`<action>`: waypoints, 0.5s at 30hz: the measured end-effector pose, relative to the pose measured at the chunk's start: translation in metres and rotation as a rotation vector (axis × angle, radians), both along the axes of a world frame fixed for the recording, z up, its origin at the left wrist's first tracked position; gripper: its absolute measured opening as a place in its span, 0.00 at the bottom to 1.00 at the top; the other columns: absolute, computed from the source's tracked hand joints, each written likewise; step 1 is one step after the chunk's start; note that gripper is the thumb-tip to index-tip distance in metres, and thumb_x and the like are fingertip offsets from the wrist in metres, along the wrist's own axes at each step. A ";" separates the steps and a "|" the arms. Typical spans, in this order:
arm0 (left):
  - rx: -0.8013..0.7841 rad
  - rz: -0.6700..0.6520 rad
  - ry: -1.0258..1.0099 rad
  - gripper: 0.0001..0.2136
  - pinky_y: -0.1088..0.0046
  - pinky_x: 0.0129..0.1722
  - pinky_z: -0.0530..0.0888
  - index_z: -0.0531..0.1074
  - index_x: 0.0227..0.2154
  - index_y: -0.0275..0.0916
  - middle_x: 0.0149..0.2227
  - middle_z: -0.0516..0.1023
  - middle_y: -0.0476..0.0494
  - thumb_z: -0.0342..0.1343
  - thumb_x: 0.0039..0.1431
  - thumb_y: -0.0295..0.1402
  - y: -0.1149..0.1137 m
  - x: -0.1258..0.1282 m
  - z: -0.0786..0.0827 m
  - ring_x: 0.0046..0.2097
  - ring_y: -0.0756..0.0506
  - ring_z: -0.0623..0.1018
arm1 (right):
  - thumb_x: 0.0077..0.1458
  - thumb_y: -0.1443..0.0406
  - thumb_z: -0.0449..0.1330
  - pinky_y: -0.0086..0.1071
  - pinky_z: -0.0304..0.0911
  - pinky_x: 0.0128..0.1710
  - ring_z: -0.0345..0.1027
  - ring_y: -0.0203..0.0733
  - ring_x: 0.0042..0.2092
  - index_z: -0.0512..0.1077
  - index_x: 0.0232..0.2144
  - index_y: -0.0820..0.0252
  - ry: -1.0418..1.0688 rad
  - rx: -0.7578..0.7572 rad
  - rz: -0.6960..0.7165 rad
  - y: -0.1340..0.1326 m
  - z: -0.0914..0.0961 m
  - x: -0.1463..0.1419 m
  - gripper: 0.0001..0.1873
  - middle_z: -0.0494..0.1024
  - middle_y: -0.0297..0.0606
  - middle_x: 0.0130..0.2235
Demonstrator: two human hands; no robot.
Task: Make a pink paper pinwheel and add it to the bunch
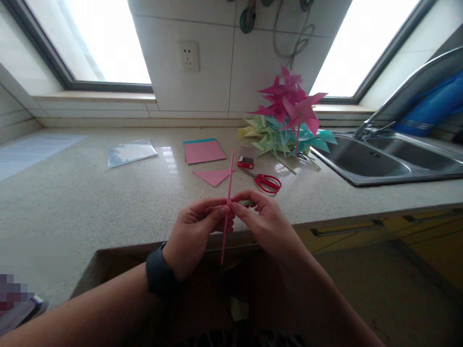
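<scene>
Just over the counter's front edge, my left hand (pixel 195 231) and my right hand (pixel 267 221) meet with their fingertips closed on a thin pink stick (pixel 231 176), held nearly upright. Something small and greenish shows between the right fingers; its kind is unclear. Beyond the hands lie a pink paper triangle (pixel 214 177), a stack of square paper (pixel 204 151) with pink on top and blue at the back edge, a pair of red-handled scissors (pixel 268 183) and a small red and black box (pixel 246 158). A dark watch (pixel 159 272) is on my left wrist.
Pink, green, yellow and blue paper pinwheels (pixel 289 103) are piled at the back right, beside a steel sink (pixel 356 182) with a tap (pixel 387 103). A clear plastic packet (pixel 130 153) and printed sheets (pixel 36 150) lie at the left. A tiled wall closes the back.
</scene>
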State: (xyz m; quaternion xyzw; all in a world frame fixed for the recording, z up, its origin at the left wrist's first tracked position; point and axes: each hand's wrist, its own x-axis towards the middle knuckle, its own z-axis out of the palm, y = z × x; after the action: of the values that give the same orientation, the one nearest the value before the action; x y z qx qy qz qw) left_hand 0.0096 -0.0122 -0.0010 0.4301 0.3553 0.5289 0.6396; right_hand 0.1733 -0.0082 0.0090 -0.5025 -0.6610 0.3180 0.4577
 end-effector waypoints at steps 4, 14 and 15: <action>-0.002 -0.029 0.027 0.10 0.70 0.33 0.80 0.83 0.36 0.41 0.30 0.84 0.46 0.70 0.51 0.37 0.000 0.000 -0.001 0.29 0.49 0.80 | 0.59 0.58 0.64 0.35 0.64 0.34 0.73 0.41 0.34 0.78 0.37 0.58 0.101 -0.050 0.101 0.000 0.003 0.000 0.09 0.81 0.36 0.31; 0.164 -0.069 0.296 0.14 0.69 0.40 0.80 0.81 0.46 0.44 0.35 0.85 0.46 0.67 0.56 0.35 -0.002 -0.005 0.000 0.36 0.46 0.83 | 0.58 0.57 0.65 0.34 0.65 0.33 0.72 0.40 0.33 0.79 0.37 0.57 0.097 -0.094 0.110 -0.001 0.004 0.007 0.10 0.81 0.35 0.32; 0.168 -0.069 0.307 0.14 0.69 0.41 0.80 0.81 0.46 0.44 0.36 0.85 0.46 0.67 0.55 0.35 -0.003 -0.005 0.001 0.36 0.46 0.83 | 0.58 0.58 0.65 0.35 0.65 0.34 0.72 0.40 0.34 0.79 0.36 0.56 0.061 -0.067 0.085 -0.002 0.004 0.008 0.09 0.81 0.35 0.32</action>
State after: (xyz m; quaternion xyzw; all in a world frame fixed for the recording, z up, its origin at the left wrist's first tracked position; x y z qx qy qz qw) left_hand 0.0046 -0.0148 -0.0005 0.5697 0.3884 0.4626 0.5572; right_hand 0.1808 -0.0099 0.0129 -0.4789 -0.6564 0.3745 0.4467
